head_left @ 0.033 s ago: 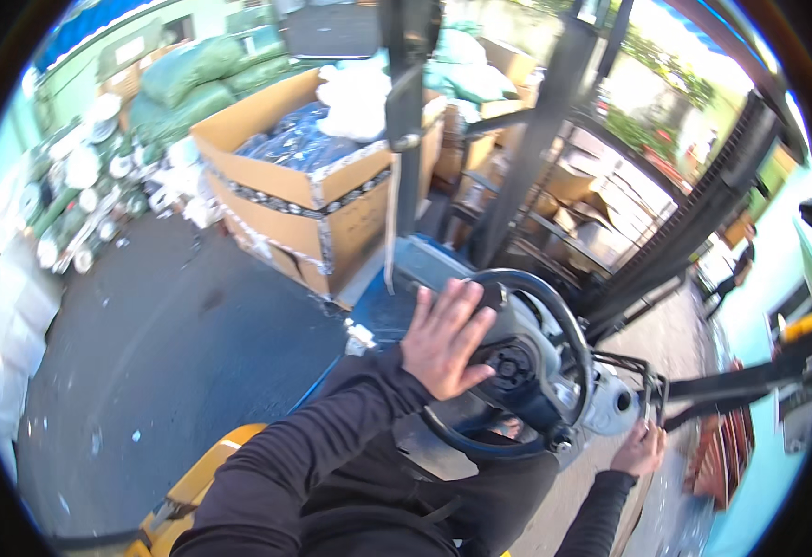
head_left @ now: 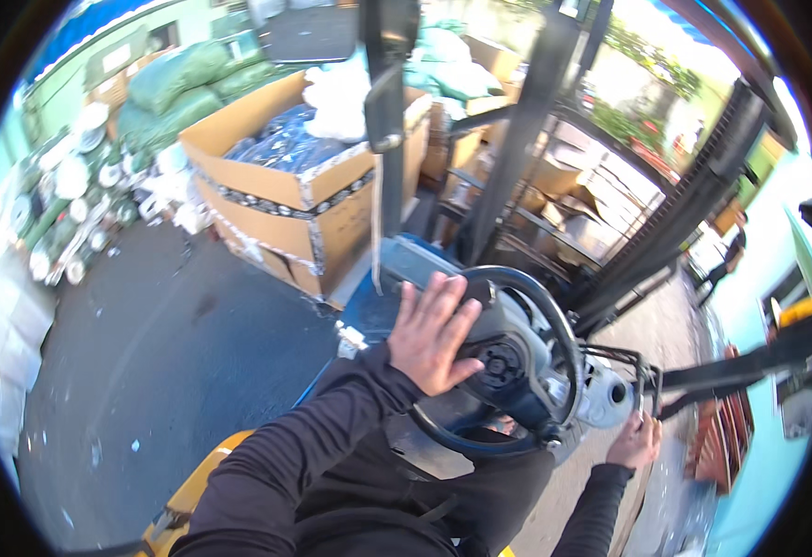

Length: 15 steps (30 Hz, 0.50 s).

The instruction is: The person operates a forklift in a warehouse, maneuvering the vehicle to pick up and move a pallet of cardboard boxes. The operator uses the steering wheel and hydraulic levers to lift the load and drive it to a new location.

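Note:
I sit at the controls of a forklift. My left hand (head_left: 432, 336) lies flat, fingers stretched out, over the left side of the black steering wheel (head_left: 567, 339), with its palm against the rim. The wheel's hub (head_left: 499, 365) shows just right of my thumb. To the right of the steering column, my right hand (head_left: 635, 441) is closed around a thin control lever (head_left: 641, 401); its fingertips partly hide the lever's end. A grey panel (head_left: 604, 395) sits between the wheel and that lever.
The dark mast (head_left: 517, 139) rises ahead, with cardboard loads (head_left: 554, 181) behind it. A large cardboard box (head_left: 266, 200) with blue wrapped goods stands front left. Rolls (head_left: 71, 181) and green sacks (head_left: 178, 79) are piled beyond. A person (head_left: 727, 255) stands far right by the wall.
The surroundings sit slightly farther left in the view. Both hands keep the same hold on the wheel and the lever.

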Each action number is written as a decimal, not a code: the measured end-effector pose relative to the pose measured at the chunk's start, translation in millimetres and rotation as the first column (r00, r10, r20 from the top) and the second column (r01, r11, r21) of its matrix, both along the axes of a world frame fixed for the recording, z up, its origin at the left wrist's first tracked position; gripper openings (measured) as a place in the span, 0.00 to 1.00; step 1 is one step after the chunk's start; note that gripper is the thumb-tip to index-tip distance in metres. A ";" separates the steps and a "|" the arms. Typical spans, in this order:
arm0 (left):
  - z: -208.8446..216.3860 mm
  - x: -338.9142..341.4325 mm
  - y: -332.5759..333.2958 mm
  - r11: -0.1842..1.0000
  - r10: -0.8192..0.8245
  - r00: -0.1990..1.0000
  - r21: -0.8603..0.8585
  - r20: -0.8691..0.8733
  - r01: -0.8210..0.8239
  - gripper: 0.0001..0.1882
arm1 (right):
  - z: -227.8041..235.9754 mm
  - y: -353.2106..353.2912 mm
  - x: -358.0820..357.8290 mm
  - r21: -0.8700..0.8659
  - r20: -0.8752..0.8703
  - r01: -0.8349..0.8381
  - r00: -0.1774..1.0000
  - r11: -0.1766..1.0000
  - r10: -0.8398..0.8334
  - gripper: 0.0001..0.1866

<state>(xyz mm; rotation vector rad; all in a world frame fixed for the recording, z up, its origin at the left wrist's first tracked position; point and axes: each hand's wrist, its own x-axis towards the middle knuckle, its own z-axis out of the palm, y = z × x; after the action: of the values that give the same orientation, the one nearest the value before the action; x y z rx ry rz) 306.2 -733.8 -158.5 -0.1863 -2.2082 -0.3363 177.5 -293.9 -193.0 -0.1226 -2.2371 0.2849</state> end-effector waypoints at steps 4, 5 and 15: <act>32.1 46.6 0.1 0.994 0.084 0.994 -0.078 0.071 -0.078 0.53 | 11.0 -0.2 75.2 -0.014 0.007 -0.021 1.000 1.000 0.021 0.17; 38.1 58.0 2.1 0.994 0.068 0.995 -0.090 0.074 -0.062 0.56 | 11.0 2.7 92.9 0.001 -0.015 -0.019 1.000 1.000 0.019 0.17; 75.5 179.0 105.1 0.996 -0.012 1.000 -0.086 0.029 0.015 0.46 | -19.0 34.9 273.3 -0.070 -0.141 -0.158 0.979 0.985 0.147 0.14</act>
<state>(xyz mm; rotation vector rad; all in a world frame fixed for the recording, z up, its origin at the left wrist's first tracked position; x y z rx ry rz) 485.2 -628.7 -83.0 -0.2446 -2.2523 -0.2527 450.8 -259.1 -212.0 0.0256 -2.1032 0.4547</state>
